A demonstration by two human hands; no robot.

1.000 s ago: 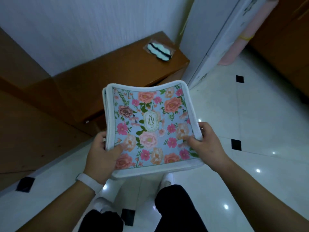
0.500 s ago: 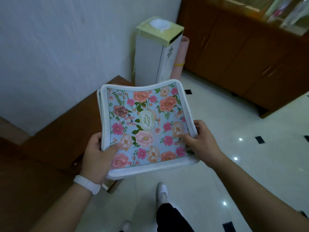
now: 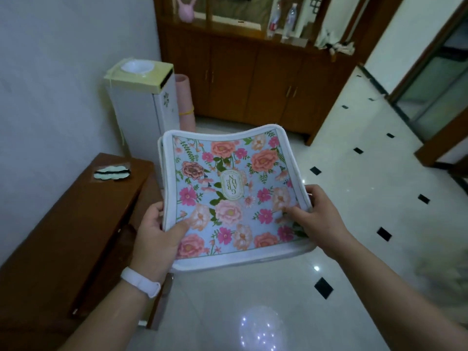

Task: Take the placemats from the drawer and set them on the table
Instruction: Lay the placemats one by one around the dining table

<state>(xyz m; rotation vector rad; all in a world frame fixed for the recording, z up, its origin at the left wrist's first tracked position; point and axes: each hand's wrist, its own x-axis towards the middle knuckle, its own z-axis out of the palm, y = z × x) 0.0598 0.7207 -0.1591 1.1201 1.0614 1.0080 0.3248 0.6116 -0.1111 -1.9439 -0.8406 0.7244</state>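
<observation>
Where: the placemats point(image 3: 235, 173) were held up over the tile floor point(image 3: 253, 300), just right of the low wooden cabinet point(image 3: 63, 236).
Hands: left hand point(image 3: 154, 239) gripped the near-left edge and right hand point(image 3: 320, 219) pinched the right edge, thumbs on top.
Feel: looked light and floppy, sagging mid-span, so the side edges seemed the safest hold.
Pointing: floral face up, roughly square, no obvious long axis.

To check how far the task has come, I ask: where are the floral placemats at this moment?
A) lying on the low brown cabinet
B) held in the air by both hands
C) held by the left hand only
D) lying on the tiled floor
B: the left hand and the right hand each grip one side edge of the placemats, which are held above the tiled floor.
</observation>
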